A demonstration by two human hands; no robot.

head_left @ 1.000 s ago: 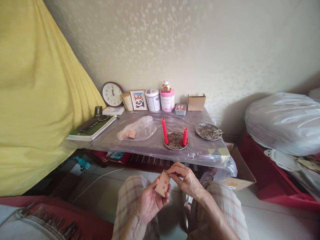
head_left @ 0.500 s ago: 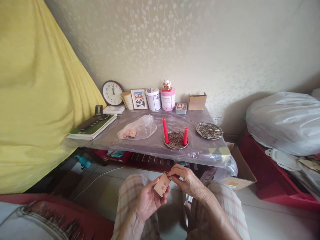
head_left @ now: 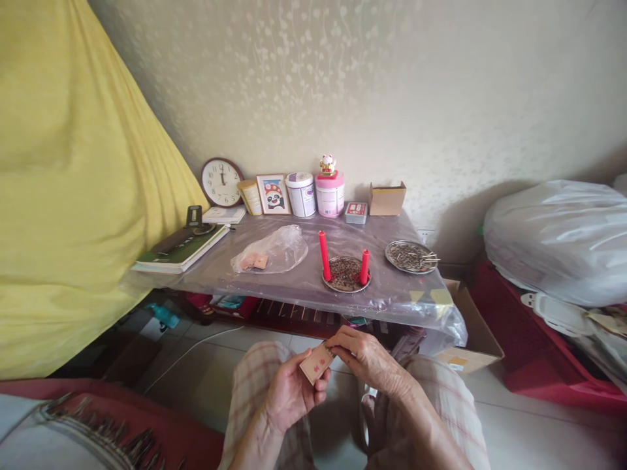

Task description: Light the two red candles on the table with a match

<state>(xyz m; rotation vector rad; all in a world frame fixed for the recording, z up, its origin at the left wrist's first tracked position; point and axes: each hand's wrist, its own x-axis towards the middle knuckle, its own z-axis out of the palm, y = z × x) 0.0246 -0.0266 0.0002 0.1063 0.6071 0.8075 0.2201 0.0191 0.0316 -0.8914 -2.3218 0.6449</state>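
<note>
My left hand [head_left: 290, 395] is closed round a small tan matchbox [head_left: 316, 363] with red print, held above my lap. My right hand [head_left: 365, 356] pinches at the box's upper end, fingers pressed together on it. Beyond my hands stands a low table [head_left: 294, 287] covered in clear plastic. On it a metal dish [head_left: 345, 274] holds two upright red candles, a taller one [head_left: 324, 256] on the left and a shorter one [head_left: 364, 267] on the right. Neither candle shows a flame.
A second metal dish [head_left: 409, 256] sits right of the candles, a plastic bag [head_left: 272, 251] left of them. A clock [head_left: 221, 182], tins, a picture and a small box line the wall. Yellow cloth [head_left: 73, 183] hangs left; a cardboard box [head_left: 473, 329] and bagged bundle [head_left: 558, 238] stand right.
The matchbox has tilted flatter and sunk slightly in my left hand. My right hand's fingers have shifted along its top end.
</note>
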